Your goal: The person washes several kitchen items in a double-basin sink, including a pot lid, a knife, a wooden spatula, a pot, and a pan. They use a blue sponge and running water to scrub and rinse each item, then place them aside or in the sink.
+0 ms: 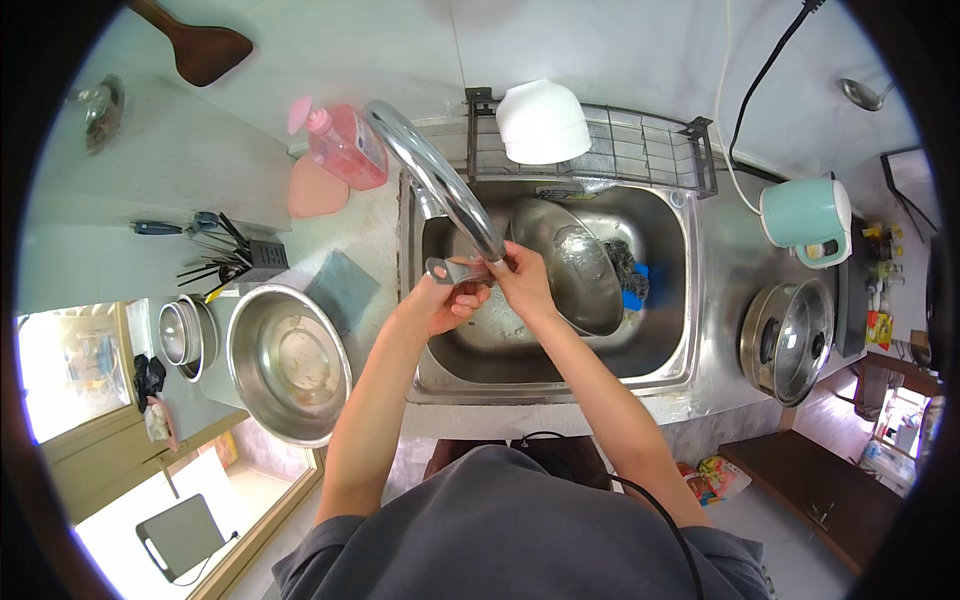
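My left hand (450,304) grips a metal utensil (448,271) with a hole in its end; its far part is hidden by the fingers and the faucet. My right hand (523,279) is beside it, at the outlet of the chrome faucet (442,180), with fingers bent; whether it holds the same utensil is unclear. Both hands are over the left half of the steel sink (555,390). Right of them a metal bowl (577,270) leans tilted in the basin, next to a dark scouring pad (628,270) and a blue object (637,289).
Behind the sink stands a wire rack (637,150) with white bowls (543,124). A pink soap bottle (349,146) and a large steel basin (289,364) are on the left. A mint kettle (802,214) and a lidded pot (787,341) stand on the right.
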Available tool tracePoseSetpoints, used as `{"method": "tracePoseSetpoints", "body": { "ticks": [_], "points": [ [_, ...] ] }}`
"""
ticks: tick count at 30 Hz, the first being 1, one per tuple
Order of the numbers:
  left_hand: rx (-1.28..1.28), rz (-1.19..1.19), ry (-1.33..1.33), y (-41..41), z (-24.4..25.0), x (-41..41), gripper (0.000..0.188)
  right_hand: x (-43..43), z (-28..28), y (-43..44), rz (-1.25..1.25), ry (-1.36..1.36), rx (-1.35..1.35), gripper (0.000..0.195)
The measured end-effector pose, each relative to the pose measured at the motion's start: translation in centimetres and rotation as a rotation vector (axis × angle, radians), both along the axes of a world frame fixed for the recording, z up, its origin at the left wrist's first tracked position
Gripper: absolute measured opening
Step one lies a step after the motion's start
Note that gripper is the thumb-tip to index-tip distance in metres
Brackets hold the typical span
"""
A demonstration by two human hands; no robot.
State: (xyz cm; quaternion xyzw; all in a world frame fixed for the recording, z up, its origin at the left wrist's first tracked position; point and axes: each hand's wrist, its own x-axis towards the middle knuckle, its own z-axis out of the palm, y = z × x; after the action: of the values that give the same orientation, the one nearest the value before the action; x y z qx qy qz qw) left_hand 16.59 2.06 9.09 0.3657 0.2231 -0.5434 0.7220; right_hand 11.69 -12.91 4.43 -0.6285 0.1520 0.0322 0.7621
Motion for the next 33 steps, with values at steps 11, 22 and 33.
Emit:
{"method": "tracePoseSetpoints", "body": {
  "ticks": [11, 22, 33],
  "points": [
    [-0.031, 0.013, -0.041, -2.7, -0.7, 0.0, 0.017, -1.3, 1.6, 0.3, -0.099, -0.084, -0.024, 0.024],
    [0.039, -0.039, -0.238, -5.7, -0.4, -1.5, 0.007, -2.2, 1.5, -2.3, -0.14, -0.132, 0.008, 0.019],
    [0.082, -0.613, 0.342, -1.9, -6.5, -0.8, 0.02, -7.8, -0.5, -3.3, 0.171, -0.102, -0.284, 0.016]
  ]
}}
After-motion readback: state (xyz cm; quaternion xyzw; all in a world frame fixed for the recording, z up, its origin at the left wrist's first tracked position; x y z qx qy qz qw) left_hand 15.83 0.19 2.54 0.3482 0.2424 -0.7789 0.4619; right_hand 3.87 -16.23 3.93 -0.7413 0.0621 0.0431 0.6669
